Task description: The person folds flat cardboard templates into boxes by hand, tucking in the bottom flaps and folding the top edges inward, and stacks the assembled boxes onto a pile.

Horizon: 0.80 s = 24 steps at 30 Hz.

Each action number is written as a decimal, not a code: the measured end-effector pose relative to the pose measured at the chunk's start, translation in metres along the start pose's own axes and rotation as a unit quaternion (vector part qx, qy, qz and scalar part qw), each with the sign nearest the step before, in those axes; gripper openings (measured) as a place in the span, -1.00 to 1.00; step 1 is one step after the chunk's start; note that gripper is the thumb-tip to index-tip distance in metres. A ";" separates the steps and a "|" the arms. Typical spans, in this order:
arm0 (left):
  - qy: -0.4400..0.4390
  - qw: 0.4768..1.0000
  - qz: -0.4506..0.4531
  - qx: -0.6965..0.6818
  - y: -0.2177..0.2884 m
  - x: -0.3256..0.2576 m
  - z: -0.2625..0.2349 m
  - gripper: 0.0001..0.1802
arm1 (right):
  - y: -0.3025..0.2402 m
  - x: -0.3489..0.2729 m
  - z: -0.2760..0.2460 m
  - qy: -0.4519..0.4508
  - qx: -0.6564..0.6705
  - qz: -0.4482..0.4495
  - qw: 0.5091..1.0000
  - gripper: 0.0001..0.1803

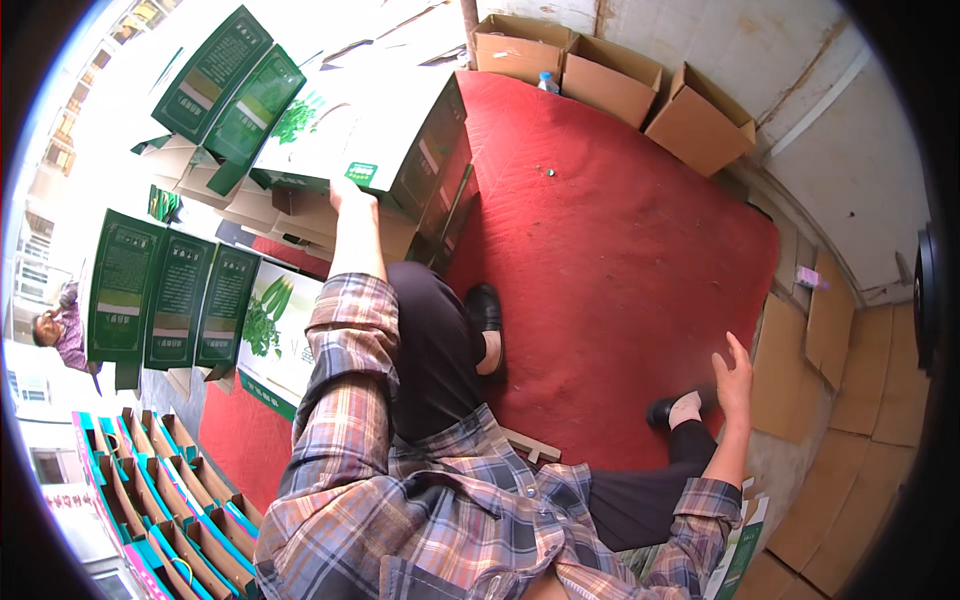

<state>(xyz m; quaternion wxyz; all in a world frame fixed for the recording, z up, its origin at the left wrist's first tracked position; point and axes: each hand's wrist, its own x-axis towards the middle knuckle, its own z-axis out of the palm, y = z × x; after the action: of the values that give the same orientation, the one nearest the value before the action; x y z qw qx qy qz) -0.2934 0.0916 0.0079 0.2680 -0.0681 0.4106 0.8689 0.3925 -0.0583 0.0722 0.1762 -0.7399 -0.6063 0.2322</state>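
Admittedly, glare washes out the fingertips of the left grip (354, 197) where they meet the large green-and-white printed cardboard box (385, 130); whether they clamp its edge or merely rest against it, I cannot tell. The lower rim of the view cuts off the plaid long-sleeved shirt (450, 520). The right grip (735, 380) has its fingers spread apart in the air. The box lies just beyond the left grip, touching it, well apart from the right one.

Pale print on green flaps (178, 300); green label (361, 173) on white carton (370, 130).
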 end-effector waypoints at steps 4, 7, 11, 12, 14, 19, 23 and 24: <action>-0.034 0.998 0.050 -0.032 0.019 0.066 -0.037 -0.61 | -0.014 0.005 0.004 -0.015 0.024 -0.009 1.000 -0.47; -0.057 0.997 0.048 -0.023 0.036 0.086 -0.047 -0.59 | -0.010 0.006 0.001 -0.015 0.058 -0.008 0.998 -0.47; -0.055 0.998 0.024 0.013 0.018 0.049 -0.033 -0.63 | 0.004 -0.008 -0.028 0.004 0.112 0.021 0.994 -0.46; -0.055 0.998 0.017 0.027 0.013 0.035 -0.030 -0.64 | 0.003 -0.014 -0.040 0.017 0.111 0.032 0.993 -0.47; -0.077 0.996 0.023 0.046 0.022 0.028 -0.025 -0.66 | 0.019 -0.022 -0.056 0.032 0.141 0.027 0.989 -0.50; -0.158 0.979 0.064 0.116 0.057 0.033 -0.035 -0.68 | 0.066 -0.053 -0.080 0.085 0.224 0.083 0.967 -0.50; -0.184 0.963 0.098 0.168 0.055 0.012 -0.035 -0.70 | 0.137 -0.110 -0.066 0.140 0.221 0.237 0.936 -0.56; -0.184 0.960 0.107 0.182 0.052 0.000 -0.038 -0.70 | 0.164 -0.127 -0.051 0.155 0.215 0.255 0.930 -0.59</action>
<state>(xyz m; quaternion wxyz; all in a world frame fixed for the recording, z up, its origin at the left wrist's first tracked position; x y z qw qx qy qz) -0.3243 0.0362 0.0182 0.2521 0.1867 0.5102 0.8008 0.5348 -0.2144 0.0421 0.3579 -0.8409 -0.2974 0.2765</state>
